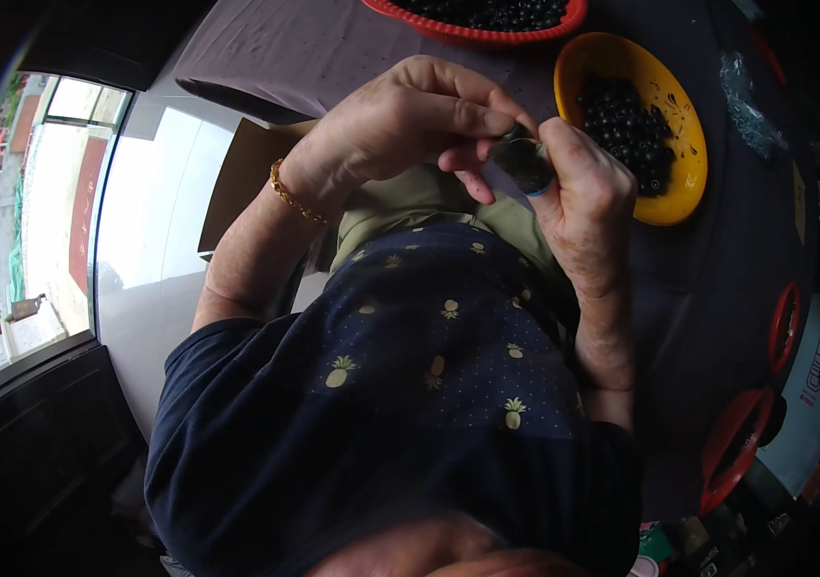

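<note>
My left hand (429, 115), with a gold chain bracelet (292, 192) at its wrist, is closed in a pinch of thumb and forefinger. What sits between those fingertips is too small to make out. Close against it, my right hand (588, 188) is closed around a dark rounded piece (522, 165) with a thin blue edge by the thumb. Both hands meet above my lap, at the table's edge. Just beyond the right hand stands a yellow oval bowl (691, 183) with many small round black beads (626, 130) in it.
A red basket (525, 38) filled with dark beads stands at the far side of the purple-grey tablecloth (265, 48). Crumpled clear plastic (751, 111) lies right of the bowl. Two red-rimmed containers (737, 452) are at the right. An open cardboard box (241, 183) stands left.
</note>
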`<act>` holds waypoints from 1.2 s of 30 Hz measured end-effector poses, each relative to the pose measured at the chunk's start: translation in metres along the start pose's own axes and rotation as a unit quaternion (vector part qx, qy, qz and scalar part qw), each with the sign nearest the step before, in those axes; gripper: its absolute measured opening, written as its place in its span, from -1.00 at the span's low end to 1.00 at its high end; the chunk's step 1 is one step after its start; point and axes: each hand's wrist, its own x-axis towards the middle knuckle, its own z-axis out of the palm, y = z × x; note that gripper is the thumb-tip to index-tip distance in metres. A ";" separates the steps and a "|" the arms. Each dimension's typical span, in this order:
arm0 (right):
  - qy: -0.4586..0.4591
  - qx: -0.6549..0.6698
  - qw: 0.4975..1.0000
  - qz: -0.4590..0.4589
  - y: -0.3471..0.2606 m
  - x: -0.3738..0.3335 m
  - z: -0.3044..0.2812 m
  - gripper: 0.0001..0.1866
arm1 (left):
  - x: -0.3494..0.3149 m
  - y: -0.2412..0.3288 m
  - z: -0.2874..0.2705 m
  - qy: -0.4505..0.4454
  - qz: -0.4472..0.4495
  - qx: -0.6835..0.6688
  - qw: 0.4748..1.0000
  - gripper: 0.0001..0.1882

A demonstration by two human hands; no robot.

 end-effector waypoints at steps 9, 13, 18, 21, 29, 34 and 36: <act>-0.007 -0.042 0.997 -0.066 0.008 0.001 -0.007 -0.69 | 0.008 -0.006 -0.019 -0.064 -0.052 -0.080 0.993 -0.68; 0.053 -0.053 0.997 -0.017 0.007 -0.003 -0.008 -0.77 | 0.008 -0.014 -0.025 -0.070 -0.027 -0.119 0.990 -0.66; 0.052 -0.124 0.982 0.130 0.009 -0.004 0.001 -0.73 | 0.007 -0.014 -0.025 -0.045 0.004 -0.100 0.994 -0.67; 0.055 -0.081 0.988 0.123 0.007 -0.005 -0.001 -0.58 | 0.008 -0.016 -0.028 -0.068 0.017 -0.120 0.990 -0.67; 0.089 -0.053 0.991 -0.087 -0.003 -0.005 0.008 -0.42 | 0.008 -0.017 -0.024 -0.034 0.007 -0.126 0.991 -0.69; 0.076 -0.097 0.991 -0.054 -0.006 -0.003 0.006 -0.39 | 0.008 -0.013 -0.011 0.014 0.001 -0.086 0.996 -0.69; 0.088 -0.069 0.993 -0.040 -0.004 -0.004 0.007 -0.41 | 0.009 -0.013 -0.009 0.028 0.000 -0.071 0.997 -0.71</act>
